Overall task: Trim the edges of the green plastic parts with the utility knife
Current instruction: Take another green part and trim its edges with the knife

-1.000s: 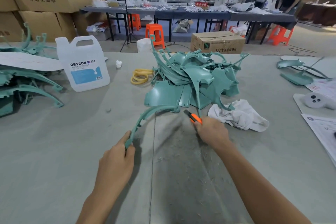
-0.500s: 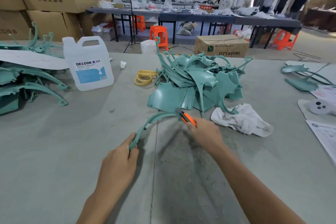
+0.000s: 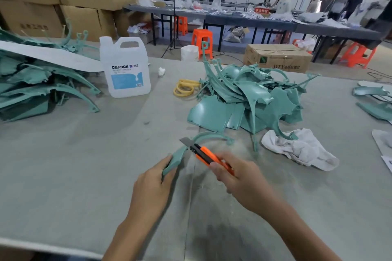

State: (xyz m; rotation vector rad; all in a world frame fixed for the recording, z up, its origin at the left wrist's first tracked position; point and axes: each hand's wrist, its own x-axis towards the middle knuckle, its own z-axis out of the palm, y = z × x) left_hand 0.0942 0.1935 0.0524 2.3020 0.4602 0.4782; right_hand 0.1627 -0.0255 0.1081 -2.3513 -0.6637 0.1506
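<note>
Left hand: your left hand (image 3: 152, 186) holds the near end of the green strip (image 3: 210, 135), thumb on top; the grip is pinched on that end.
Right hand: your right hand (image 3: 239, 180) is wrapped round the orange handle of the knife (image 3: 209, 155); the grip is closed tight on it.
Knife: the blade (image 3: 185, 141) is out, points toward 10 o'clock and lies across the strip just past your left thumb.
Green strip: it curves from your left hand away toward 1 o'clock, and its far end rests on the counter (image 3: 84, 154) near the front of the heap.
Heap: more green parts (image 3: 250, 99) lie piled at 12 to 1 o'clock from your hands.
Second heap: other green pieces (image 3: 42, 82) sit far out at 10 o'clock.
Jug: a white jug (image 3: 125, 70) stands at 11 o'clock.
Bands: yellow bands (image 3: 184, 89) lie just beside the heap, on its 9 o'clock side.
Rag: a white rag (image 3: 301, 148) lies crumpled at 2 o'clock, touching the heap's near edge.
</note>
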